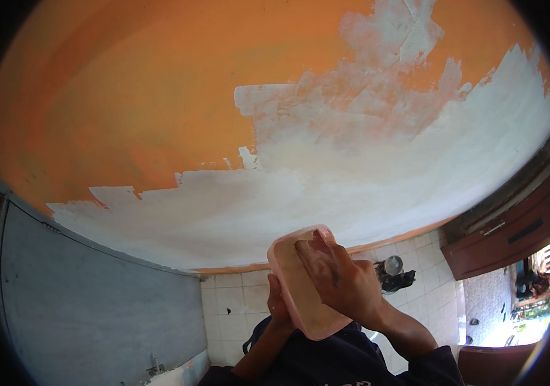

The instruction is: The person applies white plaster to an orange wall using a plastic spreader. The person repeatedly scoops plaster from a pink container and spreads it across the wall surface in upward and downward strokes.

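Note:
In front of my body, my left hand [279, 307] grips the left side of a pink rectangular tub [275, 267], its fingers wrapped round the wall. The tub is tilted, and its inside looks pale beige. My right hand [357, 289] reaches over the tub from the right with its fingers curled down inside. Under those fingers shows a pinkish, smeared patch; I cannot make out what they hold. Ahead stands an orange wall [140, 96], its lower and right parts covered with an uneven white coat [352, 174].
A grey door or panel [101, 296] stands at the left. White floor tiles [230, 299] run below the wall. A clear round container [393, 264] and a black bag-like thing [400, 282] sit on the floor to the right. Further right is a red-brown door [509, 225] beside a bright opening.

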`<action>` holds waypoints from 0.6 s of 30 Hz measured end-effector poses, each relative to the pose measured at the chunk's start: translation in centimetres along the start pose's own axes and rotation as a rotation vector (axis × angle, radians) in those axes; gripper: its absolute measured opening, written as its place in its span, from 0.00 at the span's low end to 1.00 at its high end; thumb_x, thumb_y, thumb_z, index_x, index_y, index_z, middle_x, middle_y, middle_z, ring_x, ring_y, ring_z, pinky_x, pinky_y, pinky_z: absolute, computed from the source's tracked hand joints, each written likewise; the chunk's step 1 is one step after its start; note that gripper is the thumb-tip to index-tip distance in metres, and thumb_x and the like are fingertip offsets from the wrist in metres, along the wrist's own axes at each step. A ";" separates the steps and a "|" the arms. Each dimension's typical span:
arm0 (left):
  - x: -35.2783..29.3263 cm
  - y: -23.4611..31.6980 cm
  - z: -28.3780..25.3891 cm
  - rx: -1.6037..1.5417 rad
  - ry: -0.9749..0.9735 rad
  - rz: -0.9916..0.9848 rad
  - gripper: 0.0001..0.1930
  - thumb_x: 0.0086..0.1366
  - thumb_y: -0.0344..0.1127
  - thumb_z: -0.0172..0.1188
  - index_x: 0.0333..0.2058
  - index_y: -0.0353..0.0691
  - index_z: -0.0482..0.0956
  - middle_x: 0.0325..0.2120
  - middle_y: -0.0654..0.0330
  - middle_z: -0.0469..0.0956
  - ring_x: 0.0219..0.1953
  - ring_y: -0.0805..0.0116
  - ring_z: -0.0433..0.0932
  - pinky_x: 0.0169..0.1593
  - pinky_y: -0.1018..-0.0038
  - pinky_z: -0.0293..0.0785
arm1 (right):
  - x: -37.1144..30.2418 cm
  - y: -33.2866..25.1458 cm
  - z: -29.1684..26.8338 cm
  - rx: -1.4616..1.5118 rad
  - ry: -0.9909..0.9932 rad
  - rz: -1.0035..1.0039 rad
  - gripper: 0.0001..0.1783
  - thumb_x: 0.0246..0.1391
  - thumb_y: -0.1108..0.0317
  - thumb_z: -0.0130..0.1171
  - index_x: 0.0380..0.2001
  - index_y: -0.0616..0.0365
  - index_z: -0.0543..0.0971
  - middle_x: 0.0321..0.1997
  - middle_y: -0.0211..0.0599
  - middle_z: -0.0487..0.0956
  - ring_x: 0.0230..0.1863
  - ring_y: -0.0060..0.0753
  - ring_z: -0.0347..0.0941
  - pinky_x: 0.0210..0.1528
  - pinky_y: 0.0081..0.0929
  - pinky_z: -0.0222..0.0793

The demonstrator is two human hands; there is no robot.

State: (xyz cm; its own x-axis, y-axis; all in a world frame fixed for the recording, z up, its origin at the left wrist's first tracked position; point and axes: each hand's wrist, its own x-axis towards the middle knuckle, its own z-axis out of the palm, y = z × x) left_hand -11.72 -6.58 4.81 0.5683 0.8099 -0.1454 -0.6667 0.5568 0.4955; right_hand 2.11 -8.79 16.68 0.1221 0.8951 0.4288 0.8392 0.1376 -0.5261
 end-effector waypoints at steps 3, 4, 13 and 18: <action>0.1 0.3 0.4 -0.129 -0.035 0.021 0.38 0.69 0.64 0.34 0.66 0.40 0.52 0.61 0.50 0.62 0.62 0.54 0.64 0.63 0.57 0.63 | 0.2 -0.4 0.3 0.150 -0.045 0.190 0.26 0.54 0.67 0.57 0.56 0.64 0.69 0.25 0.50 0.80 0.17 0.49 0.76 0.18 0.34 0.72; 0.2 0.3 0.3 -0.147 -0.047 0.021 0.38 0.69 0.64 0.34 0.66 0.40 0.52 0.62 0.50 0.62 0.62 0.54 0.64 0.64 0.57 0.62 | 0.4 -0.9 0.3 0.180 -0.048 0.243 0.26 0.53 0.67 0.58 0.54 0.67 0.70 0.22 0.52 0.78 0.20 0.52 0.77 0.21 0.36 0.74; 0.5 -0.2 -1.4 -0.318 -0.134 0.073 0.38 0.69 0.65 0.33 0.66 0.41 0.51 0.63 0.51 0.60 0.63 0.54 0.62 0.65 0.59 0.59 | -0.4 -1.9 1.3 0.181 0.013 0.119 0.27 0.51 0.67 0.59 0.54 0.67 0.69 0.16 0.52 0.76 0.18 0.52 0.78 0.19 0.36 0.75; 0.6 -0.4 -1.7 -0.386 -0.227 0.143 0.38 0.70 0.65 0.32 0.66 0.41 0.51 0.63 0.51 0.60 0.63 0.54 0.61 0.66 0.58 0.59 | -0.5 -2.0 1.5 0.219 -0.023 0.211 0.28 0.51 0.68 0.59 0.55 0.66 0.68 0.17 0.52 0.77 0.19 0.52 0.78 0.19 0.36 0.75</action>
State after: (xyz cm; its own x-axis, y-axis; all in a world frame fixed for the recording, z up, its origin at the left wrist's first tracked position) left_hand -11.90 -5.96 3.05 0.5200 0.8466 0.1139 -0.8523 0.5052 0.1356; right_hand -0.44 -8.86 16.47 0.2675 0.9227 0.2777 0.6624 0.0332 -0.7485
